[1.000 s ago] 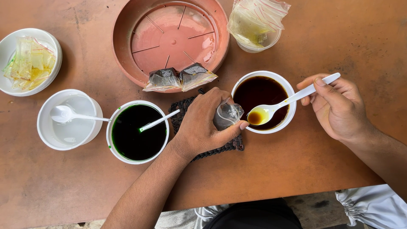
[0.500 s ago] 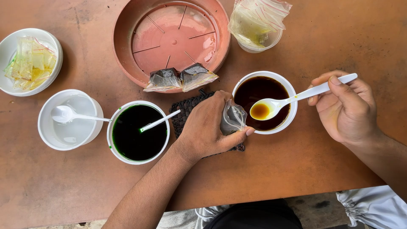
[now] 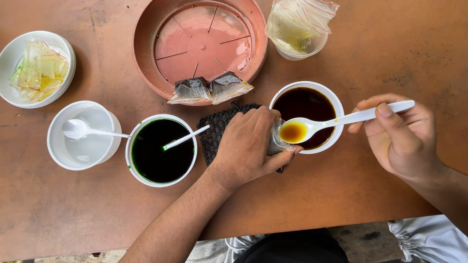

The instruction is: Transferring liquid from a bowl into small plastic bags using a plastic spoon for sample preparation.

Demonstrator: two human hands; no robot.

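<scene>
My left hand [image 3: 248, 146] grips a small clear plastic pouch [image 3: 276, 141], held over a dark woven mat [image 3: 217, 132] beside a white bowl of dark brown liquid [image 3: 306, 103]. My right hand [image 3: 397, 136] holds a white plastic spoon [image 3: 336, 122] by its handle. The spoon's bowl carries amber-brown liquid and hovers at the pouch's mouth, over the bowl's near-left rim.
A white bowl of dark green liquid [image 3: 162, 151] with a spoon stands left of the mat. Further left are a white cup with a spoon [image 3: 83, 136] and a bowl of empty pouches [image 3: 36, 68]. Two filled dark pouches [image 3: 209, 88] lie on a terracotta saucer [image 3: 146, 58]. A cup of bags [image 3: 300, 27] is behind.
The spoon lifted out of the brown bowl with liquid and moved left to the pouch. My left hand turned the pouch toward the bowl.
</scene>
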